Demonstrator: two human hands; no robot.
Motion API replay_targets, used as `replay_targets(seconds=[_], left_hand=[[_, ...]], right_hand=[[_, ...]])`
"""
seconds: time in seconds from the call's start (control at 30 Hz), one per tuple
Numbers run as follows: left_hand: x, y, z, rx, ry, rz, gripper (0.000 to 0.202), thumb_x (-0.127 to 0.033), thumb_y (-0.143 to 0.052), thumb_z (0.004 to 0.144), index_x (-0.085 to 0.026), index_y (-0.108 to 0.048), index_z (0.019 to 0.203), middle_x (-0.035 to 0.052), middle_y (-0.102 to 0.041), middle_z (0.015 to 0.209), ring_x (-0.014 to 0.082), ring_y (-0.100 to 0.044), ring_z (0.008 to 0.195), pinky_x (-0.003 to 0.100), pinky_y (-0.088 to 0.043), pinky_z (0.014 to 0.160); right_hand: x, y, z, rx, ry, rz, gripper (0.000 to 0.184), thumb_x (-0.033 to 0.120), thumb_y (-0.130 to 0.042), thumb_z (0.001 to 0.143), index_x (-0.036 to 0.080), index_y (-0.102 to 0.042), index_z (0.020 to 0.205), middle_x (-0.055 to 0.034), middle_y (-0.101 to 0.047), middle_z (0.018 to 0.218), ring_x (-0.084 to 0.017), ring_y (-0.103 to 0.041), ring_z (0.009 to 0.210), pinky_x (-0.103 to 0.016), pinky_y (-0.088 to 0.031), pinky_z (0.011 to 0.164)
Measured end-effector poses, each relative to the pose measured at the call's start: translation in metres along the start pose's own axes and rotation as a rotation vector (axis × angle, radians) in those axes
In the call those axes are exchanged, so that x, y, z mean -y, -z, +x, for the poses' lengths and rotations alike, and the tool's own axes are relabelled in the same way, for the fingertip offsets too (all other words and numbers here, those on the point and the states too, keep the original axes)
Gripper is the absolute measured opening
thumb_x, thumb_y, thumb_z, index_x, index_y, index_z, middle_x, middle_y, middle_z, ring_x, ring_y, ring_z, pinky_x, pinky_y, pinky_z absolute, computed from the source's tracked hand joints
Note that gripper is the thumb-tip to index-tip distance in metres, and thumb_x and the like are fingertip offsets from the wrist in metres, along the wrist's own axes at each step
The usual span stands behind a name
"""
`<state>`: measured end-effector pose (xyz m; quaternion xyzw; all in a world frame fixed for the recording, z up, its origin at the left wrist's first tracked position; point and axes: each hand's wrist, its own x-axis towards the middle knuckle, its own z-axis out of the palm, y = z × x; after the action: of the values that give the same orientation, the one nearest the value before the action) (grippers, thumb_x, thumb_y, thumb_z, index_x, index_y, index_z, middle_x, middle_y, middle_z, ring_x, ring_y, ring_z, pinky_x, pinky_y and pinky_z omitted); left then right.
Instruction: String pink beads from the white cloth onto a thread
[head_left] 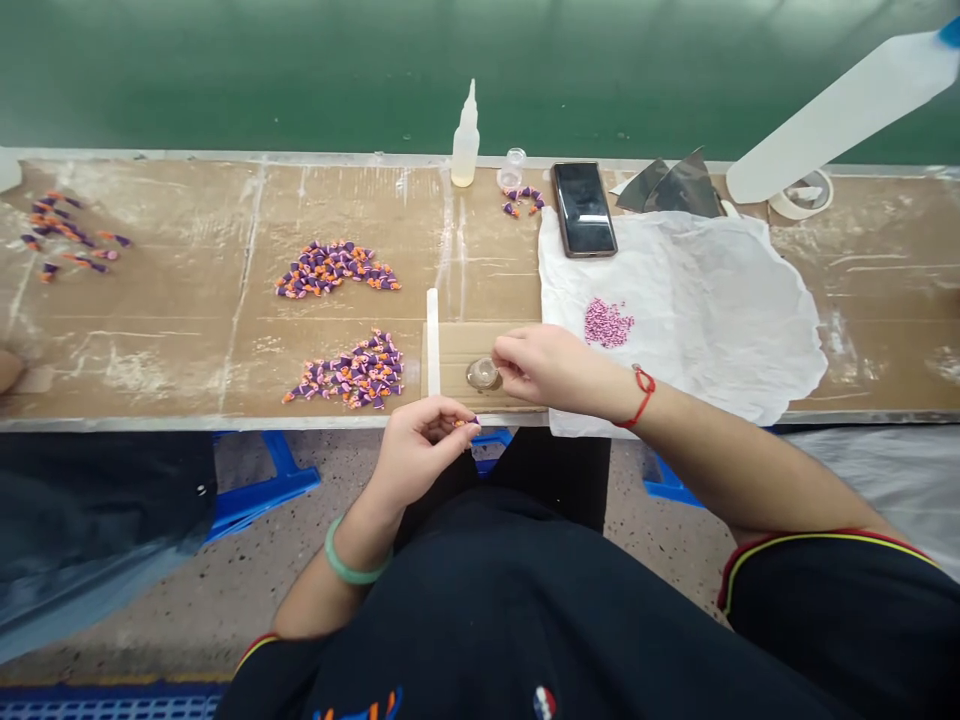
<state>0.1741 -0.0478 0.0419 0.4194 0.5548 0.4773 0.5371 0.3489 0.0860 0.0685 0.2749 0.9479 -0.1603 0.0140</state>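
Black shirt (525, 610); left hand (416, 450) grip clenched on orange-purple bead (465, 423); right hand (536, 365) pinched above clear dish (482, 374).

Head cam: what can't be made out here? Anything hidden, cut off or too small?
Head view:
Small orange-and-purple piece: mostly hidden by the fingers of the left hand.
Whether the right hand holds anything: its fingers hide that, just over the clear round container.
Pink beads: too small to show their shape.
Pale shape: cut off by the left edge.
White paddle: cut off by the top right corner.
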Motion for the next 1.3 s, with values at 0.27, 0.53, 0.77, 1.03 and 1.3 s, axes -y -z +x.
replay_targets(seconds=[0.27,0.53,0.77,1.03,1.3], left_hand=[[0.002,0.002,0.0,-0.01,0.025,-0.042,0.011,-0.024,-0.081,0.072,-0.016,-0.075,0.077,0.0035,-0.075,0.067,0.0129,-0.069,0.055,0.02,-0.056,0.054],[-0.011,-0.008,-0.004,-0.099,-0.095,-0.279,0.025,-0.036,-0.088,0.072,-0.016,-0.074,0.079,0.0028,-0.076,0.071,0.0145,-0.073,0.057,0.023,-0.063,0.057],[-0.031,-0.017,-0.01,-0.077,-0.17,-0.3,0.024,-0.035,-0.089,0.072,-0.018,-0.075,0.079,0.0033,-0.079,0.077,0.0152,-0.074,0.06,0.023,-0.065,0.057],[-0.036,-0.021,-0.017,-0.063,-0.22,-0.275,0.02,-0.034,-0.088,0.073,-0.019,-0.076,0.078,0.0023,-0.077,0.075,0.0142,-0.073,0.059,0.021,-0.064,0.053],[-0.037,-0.026,-0.02,-0.051,-0.266,-0.286,0.014,-0.027,-0.087,0.075,-0.02,-0.076,0.08,0.0007,-0.077,0.076,0.0124,-0.073,0.06,0.019,-0.064,0.056]], right_hand=[[0.005,0.006,0.006,0.051,-0.033,-0.025,0.02,0.014,-0.051,0.085,0.02,-0.043,0.067,-0.0015,-0.051,0.063,-0.015,-0.039,0.058,-0.029,-0.023,0.058],[0.025,0.024,-0.021,-0.022,-0.135,0.964,0.013,0.027,-0.057,0.087,0.02,-0.053,0.077,-0.004,-0.069,0.078,-0.017,-0.066,0.073,-0.026,-0.048,0.065],[0.045,0.04,-0.039,-0.016,-0.107,1.185,0.01,0.02,-0.061,0.087,0.018,-0.055,0.078,-0.0015,-0.069,0.077,-0.013,-0.064,0.071,-0.023,-0.052,0.064],[0.051,0.045,-0.05,-0.102,-0.052,1.038,0.011,0.021,-0.059,0.088,0.018,-0.058,0.078,-0.0003,-0.066,0.071,-0.011,-0.056,0.061,-0.021,-0.044,0.054],[0.053,0.047,-0.056,-0.161,-0.008,0.901,0.01,0.018,-0.056,0.087,0.018,-0.059,0.077,0.0018,-0.064,0.068,-0.01,-0.055,0.059,-0.02,-0.042,0.054]])
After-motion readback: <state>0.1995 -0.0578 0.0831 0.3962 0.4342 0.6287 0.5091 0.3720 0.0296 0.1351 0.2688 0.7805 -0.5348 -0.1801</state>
